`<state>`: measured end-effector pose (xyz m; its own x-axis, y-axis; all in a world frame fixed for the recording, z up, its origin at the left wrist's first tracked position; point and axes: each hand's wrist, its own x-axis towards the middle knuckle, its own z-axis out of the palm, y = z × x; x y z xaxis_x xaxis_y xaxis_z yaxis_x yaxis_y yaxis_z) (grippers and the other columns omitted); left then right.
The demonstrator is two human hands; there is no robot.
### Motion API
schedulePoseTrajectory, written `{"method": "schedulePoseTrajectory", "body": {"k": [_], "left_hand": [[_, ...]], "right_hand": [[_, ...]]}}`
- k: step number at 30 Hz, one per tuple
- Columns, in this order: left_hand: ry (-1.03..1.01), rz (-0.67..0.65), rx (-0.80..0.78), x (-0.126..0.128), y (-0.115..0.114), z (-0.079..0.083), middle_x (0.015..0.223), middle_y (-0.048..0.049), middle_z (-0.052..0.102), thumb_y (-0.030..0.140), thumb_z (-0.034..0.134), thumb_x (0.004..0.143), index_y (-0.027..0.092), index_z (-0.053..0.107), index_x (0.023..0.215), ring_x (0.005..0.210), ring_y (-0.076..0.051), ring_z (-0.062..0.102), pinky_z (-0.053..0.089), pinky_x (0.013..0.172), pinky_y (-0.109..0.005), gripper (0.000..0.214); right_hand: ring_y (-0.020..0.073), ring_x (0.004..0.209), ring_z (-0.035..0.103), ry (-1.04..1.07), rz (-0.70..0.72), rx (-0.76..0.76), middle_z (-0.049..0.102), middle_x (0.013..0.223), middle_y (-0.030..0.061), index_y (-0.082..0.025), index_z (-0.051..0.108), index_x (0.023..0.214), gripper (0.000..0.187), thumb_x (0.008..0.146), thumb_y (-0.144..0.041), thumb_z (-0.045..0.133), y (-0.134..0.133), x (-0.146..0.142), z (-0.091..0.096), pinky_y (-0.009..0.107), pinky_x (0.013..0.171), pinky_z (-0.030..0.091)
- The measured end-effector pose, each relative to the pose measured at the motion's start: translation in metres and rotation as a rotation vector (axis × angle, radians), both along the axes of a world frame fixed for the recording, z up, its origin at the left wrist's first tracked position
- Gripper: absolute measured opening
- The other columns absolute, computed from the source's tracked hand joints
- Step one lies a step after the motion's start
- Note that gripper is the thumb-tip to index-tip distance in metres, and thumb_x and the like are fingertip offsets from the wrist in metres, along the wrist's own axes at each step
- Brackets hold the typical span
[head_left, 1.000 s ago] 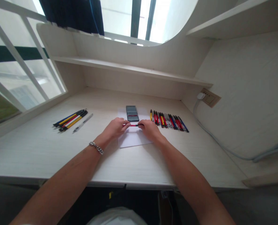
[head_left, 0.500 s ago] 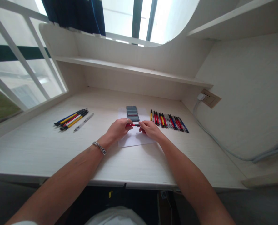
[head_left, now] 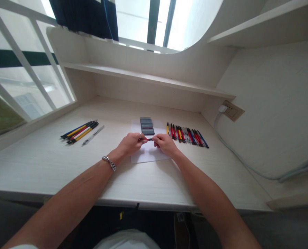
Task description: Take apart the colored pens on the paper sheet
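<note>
A red and black pen (head_left: pixel 150 139) is held level over a sheet of white paper (head_left: pixel 146 157). My left hand (head_left: pixel 133 142) grips its red end, and the fingers of my right hand (head_left: pixel 165 143) pinch the black end. Both hands are closed and cover much of the pen. Just beyond them lies a dark phone-like slab (head_left: pixel 147 126), its surface blurred. To the right, a row of pens (head_left: pixel 186 135) in red, yellow, blue, black and clear lies side by side. On the left rest a bundle of coloured pens (head_left: pixel 78 132) and one clear pen (head_left: pixel 93 136).
The white desk (head_left: pixel 112 183) is bounded by a back panel with a low shelf (head_left: pixel 143 76). At the right wall, a white plug sits in a socket (head_left: pixel 233 110), and its cable (head_left: pixel 237 157) runs down along the desk's right side.
My left hand has shifted its hold and now covers more of the pen's red part. The camera view has moved slightly; the other pens lie as before.
</note>
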<state>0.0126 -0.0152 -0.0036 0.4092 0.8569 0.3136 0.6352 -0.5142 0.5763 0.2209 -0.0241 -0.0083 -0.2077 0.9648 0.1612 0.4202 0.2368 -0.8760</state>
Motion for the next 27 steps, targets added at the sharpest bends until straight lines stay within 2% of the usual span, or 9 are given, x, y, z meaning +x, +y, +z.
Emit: {"method": "schedulePoseTrajectory", "body": {"k": [3, 6, 9, 12, 14, 18, 21, 24, 27], "left_hand": [[0.014, -0.041, -0.028, -0.0011, 0.0024, -0.0021, 0.082, -0.0039, 0.077, 0.038, 0.057, 0.091, 0.021, 0.078, 0.093, 0.072, -0.018, 0.065, 0.046, 0.065, -0.027, 0.028], [-0.002, -0.059, -0.028, -0.001, 0.0038, -0.003, 0.085, -0.0046, 0.077, 0.037, 0.056, 0.092, 0.02, 0.078, 0.095, 0.074, -0.018, 0.066, 0.047, 0.068, -0.027, 0.029], [-0.033, -0.05, -0.009, 0.0002, 0.0032, -0.0014, 0.09, -0.0064, 0.077, 0.037, 0.061, 0.089, 0.019, 0.078, 0.098, 0.078, -0.019, 0.067, 0.049, 0.072, -0.028, 0.027], [-0.028, -0.061, -0.001, 0.0012, 0.0019, 0.0007, 0.092, -0.0072, 0.078, 0.035, 0.06, 0.089, 0.019, 0.078, 0.098, 0.08, -0.02, 0.068, 0.05, 0.074, -0.029, 0.025], [-0.011, -0.069, -0.003, 0.0012, 0.0014, 0.0013, 0.091, -0.0069, 0.078, 0.034, 0.057, 0.091, 0.019, 0.078, 0.097, 0.079, -0.02, 0.068, 0.05, 0.074, -0.029, 0.027], [0.008, -0.059, -0.013, 0.0007, 0.0022, 0.0001, 0.09, -0.0065, 0.078, 0.034, 0.054, 0.092, 0.02, 0.079, 0.098, 0.079, -0.02, 0.069, 0.05, 0.073, -0.029, 0.029], [-0.01, -0.073, -0.017, 0.0012, 0.0032, -0.0021, 0.093, -0.0069, 0.079, 0.035, 0.054, 0.092, 0.02, 0.079, 0.1, 0.081, -0.02, 0.07, 0.051, 0.075, -0.029, 0.03], [-0.027, -0.096, -0.009, 0.002, 0.0037, -0.0045, 0.099, -0.0087, 0.079, 0.033, 0.056, 0.092, 0.019, 0.078, 0.107, 0.086, -0.021, 0.07, 0.052, 0.078, -0.029, 0.03], [-0.039, -0.097, 0.001, 0.0019, 0.0042, -0.0068, 0.102, -0.0099, 0.078, 0.031, 0.057, 0.092, 0.019, 0.076, 0.114, 0.086, -0.021, 0.071, 0.053, 0.078, -0.03, 0.032]], "right_hand": [[0.0117, 0.06, 0.058, 0.112, 0.008, -0.001, 0.069, 0.07, 0.0005, -0.017, 0.072, 0.084, 0.015, 0.079, -0.03, 0.067, 0.0013, 0.0008, -0.0039, 0.023, 0.06, 0.045], [0.0126, 0.066, 0.062, 0.182, 0.005, 0.005, 0.072, 0.08, 0.0024, -0.017, 0.072, 0.092, 0.026, 0.072, -0.032, 0.077, 0.0032, 0.0022, -0.0063, 0.023, 0.061, 0.046], [0.0123, 0.062, 0.062, 0.16, -0.006, -0.046, 0.072, 0.08, 0.0044, -0.016, 0.071, 0.099, 0.034, 0.08, -0.045, 0.072, 0.0048, 0.0046, -0.0059, 0.022, 0.056, 0.045], [0.0105, 0.052, 0.056, 0.08, -0.008, -0.074, 0.068, 0.065, 0.0045, -0.014, 0.069, 0.08, 0.043, 0.092, -0.053, 0.055, 0.0047, 0.0064, -0.0045, 0.022, 0.051, 0.042], [0.0104, 0.053, 0.056, 0.078, -0.006, -0.04, 0.068, 0.065, 0.0038, -0.015, 0.068, 0.076, 0.038, 0.09, -0.048, 0.059, 0.0038, 0.0063, -0.0032, 0.022, 0.052, 0.042], [0.0127, 0.064, 0.062, 0.157, -0.018, 0.0, 0.072, 0.078, 0.0031, -0.017, 0.071, 0.091, 0.027, 0.073, -0.036, 0.078, 0.0019, 0.0048, -0.0002, 0.022, 0.057, 0.045], [0.0123, 0.062, 0.062, 0.146, -0.025, -0.051, 0.073, 0.08, 0.0042, -0.016, 0.071, 0.096, 0.03, 0.08, -0.042, 0.072, 0.002, 0.0053, 0.0003, 0.022, 0.054, 0.045], [0.0103, 0.052, 0.056, 0.061, -0.04, -0.055, 0.067, 0.065, 0.0033, -0.015, 0.069, 0.077, 0.036, 0.09, -0.046, 0.057, 0.0029, 0.0068, -0.0014, 0.022, 0.052, 0.042], [0.0117, 0.06, 0.059, 0.081, -0.021, 0.027, 0.067, 0.068, 0.0018, -0.016, 0.07, 0.077, 0.021, 0.081, -0.037, 0.069, 0.0033, 0.0075, -0.003, 0.022, 0.056, 0.044]]}}
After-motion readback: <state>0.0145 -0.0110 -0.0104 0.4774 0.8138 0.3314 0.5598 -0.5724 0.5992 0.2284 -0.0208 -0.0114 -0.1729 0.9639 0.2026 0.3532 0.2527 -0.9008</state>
